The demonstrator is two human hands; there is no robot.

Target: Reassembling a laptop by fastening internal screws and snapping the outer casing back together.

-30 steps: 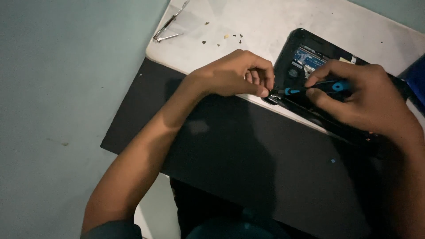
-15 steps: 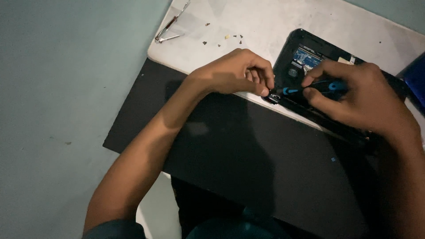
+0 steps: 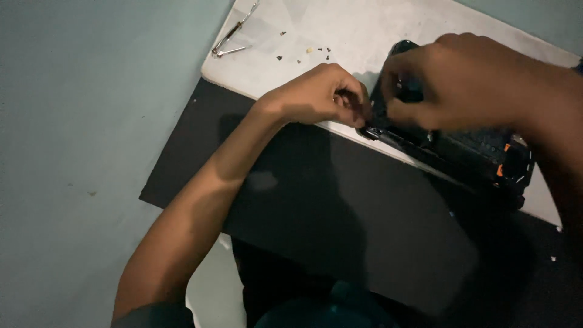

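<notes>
Opened black device on white board, both hands at its near-left corner

Long axis runs left to lower right; left hand pinched shut beside the corner, contents hidden; right hand above, curled round a dark tool; tweezers well apart

White rectangular board lies on black flat mat. Opened black electronic device at board's 4 o'clock; metal tweezers at 10 o'clock; small dark screws between. Left hand at device's 9 o'clock, right hand above it.
</notes>
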